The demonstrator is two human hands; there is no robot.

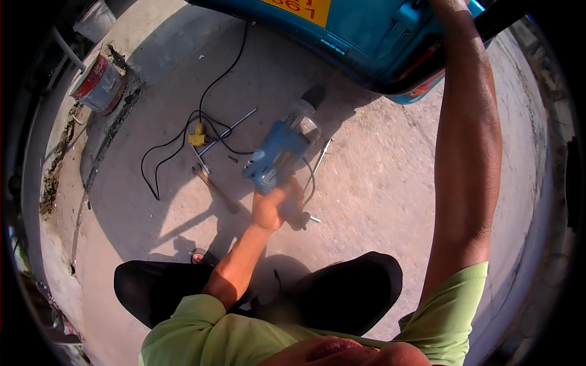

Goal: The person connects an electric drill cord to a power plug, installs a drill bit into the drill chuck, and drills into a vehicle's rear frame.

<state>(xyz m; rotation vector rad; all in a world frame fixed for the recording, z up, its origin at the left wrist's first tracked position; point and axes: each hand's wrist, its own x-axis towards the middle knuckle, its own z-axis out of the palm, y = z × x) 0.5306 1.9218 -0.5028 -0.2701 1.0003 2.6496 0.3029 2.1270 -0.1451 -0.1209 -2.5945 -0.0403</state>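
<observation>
Left hand [271, 207] grips a blue drill [282, 154] at picture centre, its long axis pointing toward one o'clock at the teal vehicle [360, 36]; right hand's grip cannot be seen.

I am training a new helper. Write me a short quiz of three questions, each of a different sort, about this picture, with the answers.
1. True or false: the left hand holds the blue power drill.
2. Multiple choice: where does the right arm reach? A) down to the hammer on the ground B) up to the teal vehicle panel C) to the red and white bucket
3. Fill in: the yellow plug sits on a ______ cable that lies on the concrete ground.

Key
1. True.
2. B. The right hand itself is cut off at the top edge, so its grip cannot be seen.
3. Black.
</observation>
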